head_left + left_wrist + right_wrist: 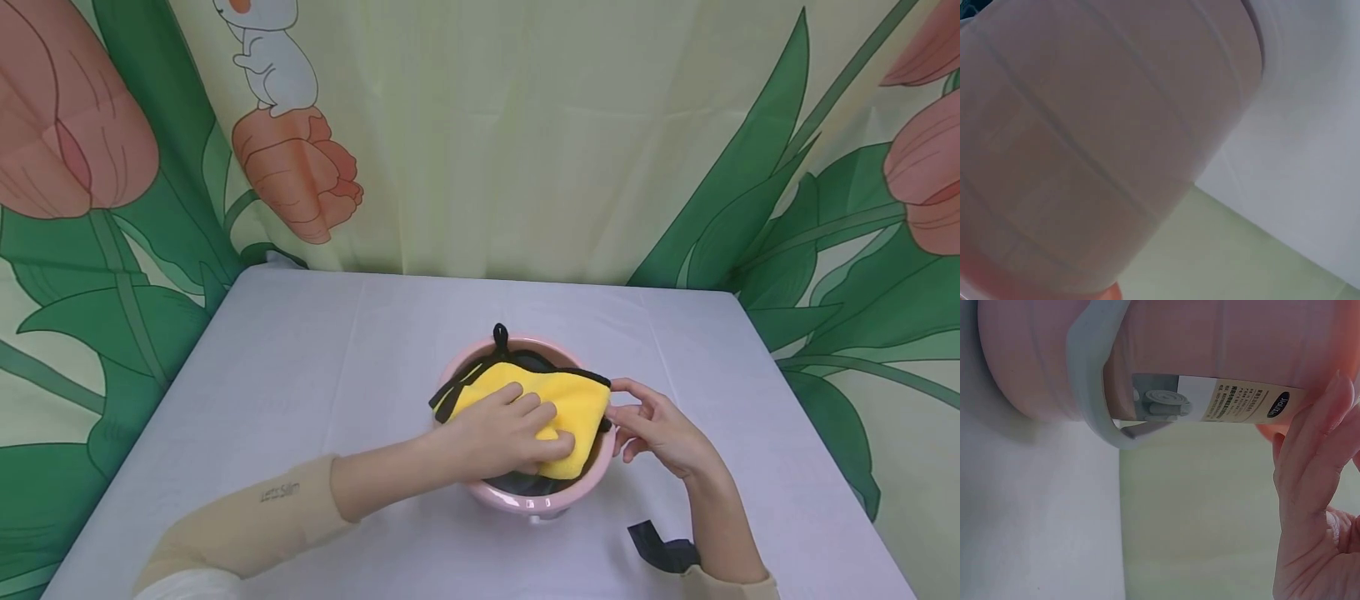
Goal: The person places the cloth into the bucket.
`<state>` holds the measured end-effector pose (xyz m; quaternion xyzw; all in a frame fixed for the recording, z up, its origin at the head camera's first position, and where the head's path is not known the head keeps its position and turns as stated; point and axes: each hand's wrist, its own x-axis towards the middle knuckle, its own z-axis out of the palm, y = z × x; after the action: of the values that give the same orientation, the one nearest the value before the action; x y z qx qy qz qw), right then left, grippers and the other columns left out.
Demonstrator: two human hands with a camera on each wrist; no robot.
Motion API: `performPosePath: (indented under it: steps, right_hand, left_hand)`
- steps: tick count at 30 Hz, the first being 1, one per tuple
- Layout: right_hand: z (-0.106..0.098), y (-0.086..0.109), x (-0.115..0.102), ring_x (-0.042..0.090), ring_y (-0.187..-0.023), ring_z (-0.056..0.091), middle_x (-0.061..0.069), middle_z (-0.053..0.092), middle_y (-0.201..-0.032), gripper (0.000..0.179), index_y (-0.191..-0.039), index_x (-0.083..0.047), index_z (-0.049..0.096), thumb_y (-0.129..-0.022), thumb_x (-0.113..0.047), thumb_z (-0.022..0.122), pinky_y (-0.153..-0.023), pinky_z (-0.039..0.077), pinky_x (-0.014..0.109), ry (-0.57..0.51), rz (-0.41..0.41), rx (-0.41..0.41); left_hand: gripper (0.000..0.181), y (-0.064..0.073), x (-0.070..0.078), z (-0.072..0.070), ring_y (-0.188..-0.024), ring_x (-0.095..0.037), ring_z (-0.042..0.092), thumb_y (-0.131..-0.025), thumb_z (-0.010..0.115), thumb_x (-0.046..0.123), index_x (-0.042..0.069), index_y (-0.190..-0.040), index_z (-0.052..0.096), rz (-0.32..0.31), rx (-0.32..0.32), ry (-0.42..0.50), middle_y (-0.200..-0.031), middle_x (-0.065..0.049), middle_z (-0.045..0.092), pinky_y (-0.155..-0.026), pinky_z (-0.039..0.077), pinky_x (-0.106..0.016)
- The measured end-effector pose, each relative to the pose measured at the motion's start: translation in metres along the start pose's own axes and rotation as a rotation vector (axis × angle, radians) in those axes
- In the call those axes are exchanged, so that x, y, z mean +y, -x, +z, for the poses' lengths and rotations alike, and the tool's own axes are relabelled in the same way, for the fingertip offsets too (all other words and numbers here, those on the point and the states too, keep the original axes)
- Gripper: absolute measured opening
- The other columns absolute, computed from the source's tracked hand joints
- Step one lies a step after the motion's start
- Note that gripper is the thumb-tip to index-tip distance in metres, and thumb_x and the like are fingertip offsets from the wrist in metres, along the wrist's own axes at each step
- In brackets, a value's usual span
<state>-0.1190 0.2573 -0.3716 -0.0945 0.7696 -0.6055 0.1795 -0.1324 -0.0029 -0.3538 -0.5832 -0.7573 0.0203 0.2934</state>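
Observation:
A pink bucket (525, 502) stands on the table, with dark material showing inside. A yellow cloth (581, 408) with black edging and a black hanging loop lies across its mouth. My left hand (498, 433) is over the cloth, its fingers bent into the yellow fabric; the fingertips are partly hidden. Beside the right of the rim is my right hand (663, 429), fingers extended and spread, one fingertip at the cloth's corner. In the right wrist view this hand's fingers (1316, 444) lie along the bucket's side near a printed label (1229, 400).
A grey carrying handle (1091, 375) hangs on the bucket's side. Next to my right wrist is a black strap (663, 550). The table (300, 375) has a white cover, and a curtain (487, 150) with printed tulips and a rabbit hangs behind.

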Motion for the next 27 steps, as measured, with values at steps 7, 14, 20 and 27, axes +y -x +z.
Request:
performPosePath:
  steps: [7, 14, 20, 27]
  right_hand:
    - [-0.0024, 0.0, 0.0011, 0.021, -0.054, 0.063, 0.002, 0.067, -0.069, 0.027, -0.119, -0.008, 0.044, -0.093, -0.009, 0.05, -0.05, 0.051, 0.023, -0.017, -0.012, -0.022]
    - [-0.0028, -0.0002, 0.0, 0.027, -0.056, 0.062, 0.003, 0.067, -0.07, 0.037, -0.124, 0.003, 0.037, -0.093, -0.012, 0.051, -0.05, 0.052, 0.025, 0.0, 0.032, -0.013]
    - [-0.0023, 0.0001, -0.0014, 0.023, -0.054, 0.063, 0.003, 0.067, -0.07, 0.04, -0.125, 0.005, 0.035, -0.093, -0.012, 0.051, -0.05, 0.052, 0.025, -0.003, 0.039, -0.011]
    - [-0.0022, -0.0002, -0.0015, 0.023, -0.054, 0.063, 0.003, 0.067, -0.069, 0.038, -0.124, 0.004, 0.037, -0.093, -0.012, 0.05, -0.049, 0.052, 0.025, -0.001, 0.03, -0.013]
  left_hand:
    - [0.011, -0.005, 0.0024, 0.005, -0.075, -0.01, 0.045, -0.091, 0.045, 0.033, 0.032, -0.101, 0.047, 0.034, -0.181, 0.018, -0.086, 0.006, 0.05, -0.069, 0.035, -0.023]
    - [0.033, -0.0086, 0.0013, 0.0076, -0.095, -0.012, 0.045, -0.087, 0.052, 0.041, 0.035, -0.119, 0.05, 0.004, -0.419, 0.195, -0.103, 0.004, 0.049, -0.078, 0.038, -0.025]
    - [0.046, -0.009, -0.0001, 0.0089, -0.119, -0.016, 0.035, -0.089, 0.049, 0.047, 0.035, -0.132, 0.042, -0.028, -0.536, 0.263, -0.134, 0.001, 0.038, -0.095, 0.035, -0.03]
    - [0.051, -0.0076, -0.0008, 0.0103, -0.13, -0.02, 0.024, -0.089, 0.047, 0.049, 0.033, -0.137, 0.035, -0.061, -0.622, 0.308, -0.147, -0.001, 0.021, -0.105, 0.027, -0.036]
